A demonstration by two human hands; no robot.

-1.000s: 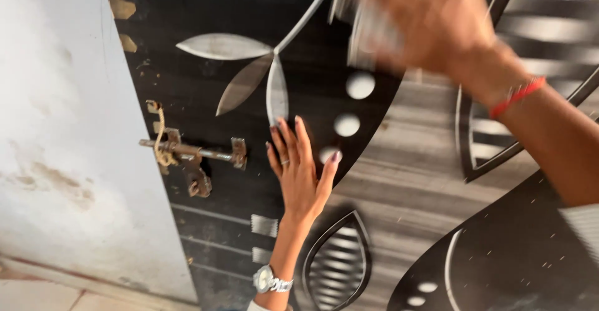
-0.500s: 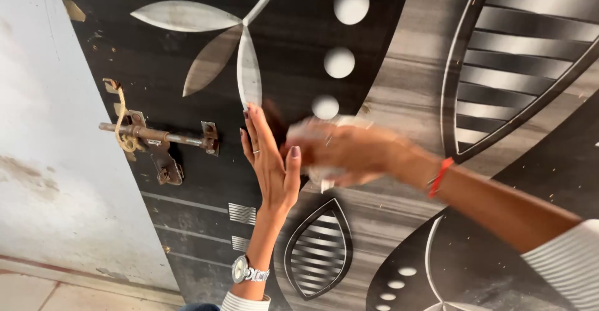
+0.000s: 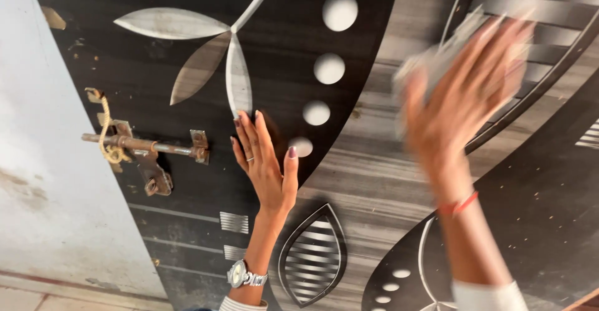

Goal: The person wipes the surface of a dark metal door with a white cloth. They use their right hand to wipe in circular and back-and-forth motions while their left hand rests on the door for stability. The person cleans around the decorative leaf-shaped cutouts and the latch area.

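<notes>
**Door wipe, mid-pass**

Left hand lies flat, fingers spread, on the dark door, latch bolt just beyond its fingertips. Right hand, blurred, presses a pale cloth under its fingers; exact grip can't be told. Specks remain lower right, so approx. partway done.

wall: pale plastered wall on the left, stained and scuffed low down.
floor: a strip of light tiles at the bottom left corner.
bolt: a rusty sliding bolt fixed on the dark left part, its rod lying level.
cord: a short yellowish cord knotted around the bolt's left end.
hasp: a small rusty hasp hanging just below the bolt rod.
</notes>
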